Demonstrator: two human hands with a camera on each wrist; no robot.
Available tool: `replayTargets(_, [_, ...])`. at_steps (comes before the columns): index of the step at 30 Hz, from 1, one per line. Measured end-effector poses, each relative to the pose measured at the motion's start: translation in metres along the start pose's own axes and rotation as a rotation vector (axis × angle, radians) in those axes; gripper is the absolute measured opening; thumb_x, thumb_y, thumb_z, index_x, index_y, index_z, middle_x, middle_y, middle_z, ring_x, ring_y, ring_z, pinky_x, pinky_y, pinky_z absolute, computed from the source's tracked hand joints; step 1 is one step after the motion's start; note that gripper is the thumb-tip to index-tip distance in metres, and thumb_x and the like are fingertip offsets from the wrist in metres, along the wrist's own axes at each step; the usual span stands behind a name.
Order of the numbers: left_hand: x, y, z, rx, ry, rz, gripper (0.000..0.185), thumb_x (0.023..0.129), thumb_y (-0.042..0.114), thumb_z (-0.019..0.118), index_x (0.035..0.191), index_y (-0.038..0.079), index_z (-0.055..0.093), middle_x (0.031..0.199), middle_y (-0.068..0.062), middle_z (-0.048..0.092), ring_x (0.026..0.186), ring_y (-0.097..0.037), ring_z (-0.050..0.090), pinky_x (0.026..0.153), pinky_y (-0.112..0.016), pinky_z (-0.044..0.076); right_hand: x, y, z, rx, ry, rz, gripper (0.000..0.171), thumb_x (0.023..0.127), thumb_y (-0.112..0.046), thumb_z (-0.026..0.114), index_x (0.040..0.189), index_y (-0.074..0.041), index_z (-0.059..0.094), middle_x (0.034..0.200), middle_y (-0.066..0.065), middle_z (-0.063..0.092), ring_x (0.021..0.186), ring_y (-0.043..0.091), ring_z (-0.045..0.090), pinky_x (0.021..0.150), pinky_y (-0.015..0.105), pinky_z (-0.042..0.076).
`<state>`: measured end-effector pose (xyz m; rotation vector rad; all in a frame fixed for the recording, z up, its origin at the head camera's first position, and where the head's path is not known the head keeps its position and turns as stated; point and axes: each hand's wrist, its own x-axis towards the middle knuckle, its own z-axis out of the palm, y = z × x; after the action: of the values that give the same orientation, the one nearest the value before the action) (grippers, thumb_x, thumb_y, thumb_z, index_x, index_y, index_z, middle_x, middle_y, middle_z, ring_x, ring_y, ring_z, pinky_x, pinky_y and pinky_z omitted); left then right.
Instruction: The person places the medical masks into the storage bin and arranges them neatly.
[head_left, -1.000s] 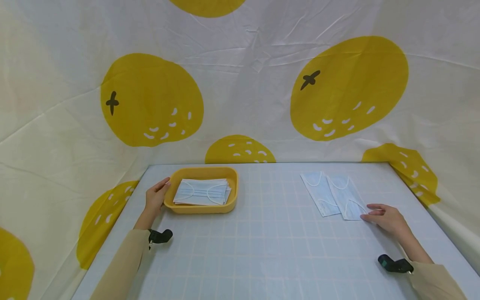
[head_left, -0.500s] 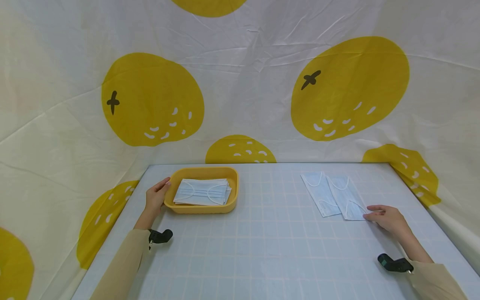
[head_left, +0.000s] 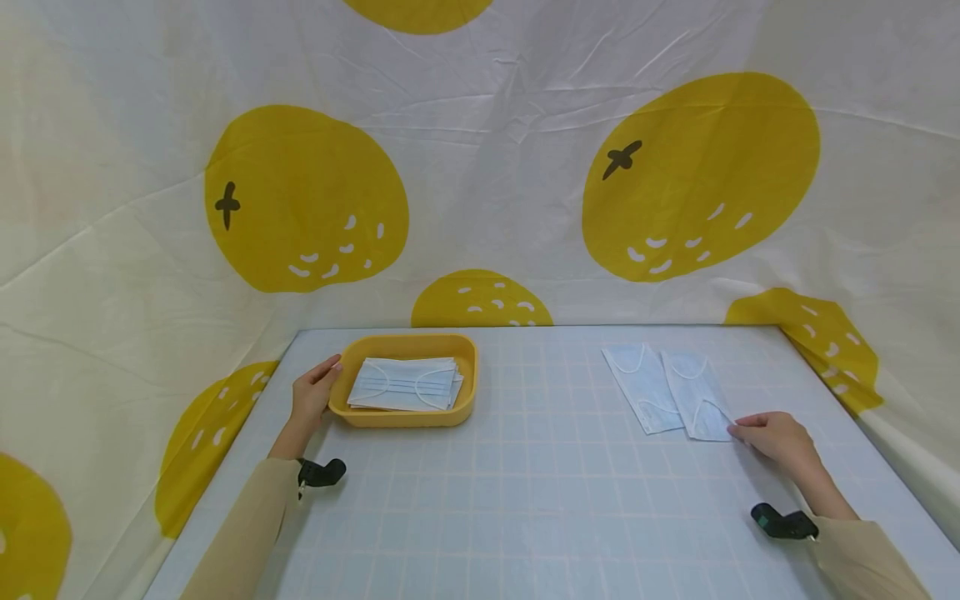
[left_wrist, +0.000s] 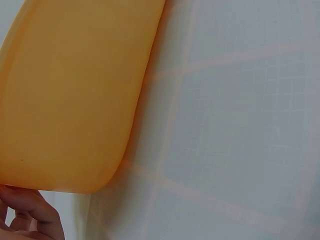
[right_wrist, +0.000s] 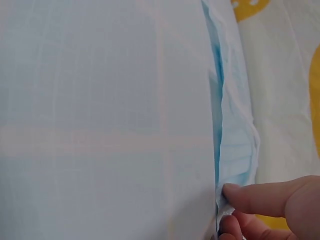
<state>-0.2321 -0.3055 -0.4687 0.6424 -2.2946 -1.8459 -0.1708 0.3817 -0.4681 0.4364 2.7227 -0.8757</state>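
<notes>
In the head view my left hand [head_left: 311, 400] holds the left end of a yellow tray [head_left: 405, 421], its fingertips at the rim. The left wrist view shows curled fingers [left_wrist: 42, 212] against the tray's end wall. Inside the tray lies a stack of light blue face masks [head_left: 401, 383] with white ear loops. Over on the right, my right hand [head_left: 776, 442] pinches the near right corner of a face mask [head_left: 697, 400] between thumb and fingers. That corner looks lifted in the right wrist view. Another face mask [head_left: 637, 387] lies flat just to its left, partly overlapped.
The table [head_left: 525, 500] has a pale blue checked cover. Behind it and along both sides hangs a white curtain [head_left: 495, 167] with large yellow fruit prints. A black wrist camera [head_left: 783, 522] sits on the right wrist and another black camera [head_left: 321, 472] on the left.
My right thumb and fingers have closed on the mask's corner, and that mask has shifted slightly to the right. The left hand and tray have stayed put.
</notes>
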Motion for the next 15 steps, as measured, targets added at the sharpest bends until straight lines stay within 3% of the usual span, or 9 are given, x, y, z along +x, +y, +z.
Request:
replayTargets(8, [-0.0002, 0.0002, 0.0004, 0.010, 0.001, -0.001, 0.049, 0.097, 0.037, 0.054, 0.142, 0.016, 0.049, 0.142, -0.008, 0.047, 0.104, -0.001, 0.051, 0.070, -0.004, 0.046, 0.0001, -0.0034, -0.0017, -0.011, 0.015, -0.023, 0.050, 0.095, -0.029, 0.053, 0.116, 0.016, 0.049, 0.099, 0.030, 0.058, 0.085, 0.034, 0.052, 0.073, 0.043, 0.046])
replayTargets(15, [0.0015, 0.0002, 0.0017, 0.001, 0.013, -0.016, 0.048, 0.098, 0.035, 0.054, 0.141, 0.016, 0.050, 0.143, -0.008, 0.047, 0.106, -0.002, 0.051, 0.071, -0.005, 0.047, 0.0003, 0.0026, -0.0034, 0.067, 0.069, -0.002, 0.061, 0.094, -0.039, 0.056, 0.126, 0.012, 0.045, 0.085, 0.017, 0.063, 0.076, 0.025, 0.054, 0.070, 0.039, 0.044])
